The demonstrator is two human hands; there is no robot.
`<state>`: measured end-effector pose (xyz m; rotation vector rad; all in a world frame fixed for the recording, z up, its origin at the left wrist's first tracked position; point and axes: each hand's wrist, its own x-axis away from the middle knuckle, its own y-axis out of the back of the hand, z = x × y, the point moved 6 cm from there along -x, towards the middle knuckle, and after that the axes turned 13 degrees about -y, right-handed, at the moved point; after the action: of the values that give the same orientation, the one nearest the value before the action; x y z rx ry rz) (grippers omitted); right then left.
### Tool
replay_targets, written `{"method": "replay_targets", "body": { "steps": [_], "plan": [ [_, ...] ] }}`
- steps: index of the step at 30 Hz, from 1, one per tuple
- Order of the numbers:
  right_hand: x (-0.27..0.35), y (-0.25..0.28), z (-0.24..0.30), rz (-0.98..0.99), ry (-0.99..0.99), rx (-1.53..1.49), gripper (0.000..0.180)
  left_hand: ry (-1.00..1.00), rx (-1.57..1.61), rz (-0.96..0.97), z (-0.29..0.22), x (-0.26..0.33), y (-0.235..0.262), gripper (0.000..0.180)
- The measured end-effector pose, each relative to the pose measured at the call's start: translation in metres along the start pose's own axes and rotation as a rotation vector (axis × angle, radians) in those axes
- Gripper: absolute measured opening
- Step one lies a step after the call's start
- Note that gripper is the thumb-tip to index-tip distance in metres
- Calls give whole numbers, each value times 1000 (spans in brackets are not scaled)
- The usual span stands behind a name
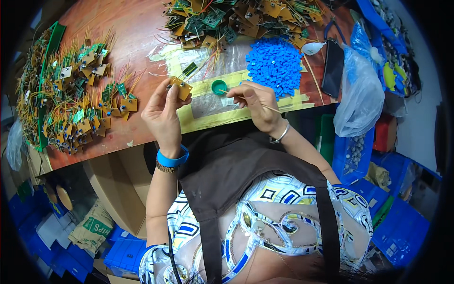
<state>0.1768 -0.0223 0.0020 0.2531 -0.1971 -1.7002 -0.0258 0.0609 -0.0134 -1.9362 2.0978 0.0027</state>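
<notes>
Between the thumb and fingers of my left hand (164,110) is a tan circuit board (181,88). Thin wires run from it to a small green circuit board (189,69) just beyond. My right hand (257,105) grips a thin wooden stick (270,109), whose tip reaches into a small round green cup (219,87). What the cup contains is too small to make out. Past my right hand lies a heap of small blue plastic parts (274,66). The cup rests on a clear sheet edged with yellow tape (213,124).
Wired circuit boards are piled at the left (85,102) and the far side (241,19). A black phone (333,68), a white squeeze bottle (312,48) and pliers (335,29) lie at the right. A plastic bag (360,94) hangs off the right edge; an open cardboard box (116,187) stands below the table.
</notes>
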Motion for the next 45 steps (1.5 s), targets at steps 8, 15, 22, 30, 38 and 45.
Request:
{"method": "replay_targets", "body": {
  "steps": [8,15,22,30,38,45],
  "plan": [
    [-3,-5,-9,-52,4,160,43,-86,-69,-49,-1,2,-6,25],
    [-2,-7,31,7,41,-237,62,117,4,115,4,15,-23,33],
    [-7,-15,18,8,-54,-280,60,349,201,151,3,23,-33,45],
    [-8,-16,20,6,10,-184,45,332,231,192,3,24,-37,44],
    [5,22,23,-190,65,-164,14,330,218,141,3,21,-28,43],
    [1,26,-8,-202,201,705,31,330,216,136,3,18,-28,41]
  ]
}}
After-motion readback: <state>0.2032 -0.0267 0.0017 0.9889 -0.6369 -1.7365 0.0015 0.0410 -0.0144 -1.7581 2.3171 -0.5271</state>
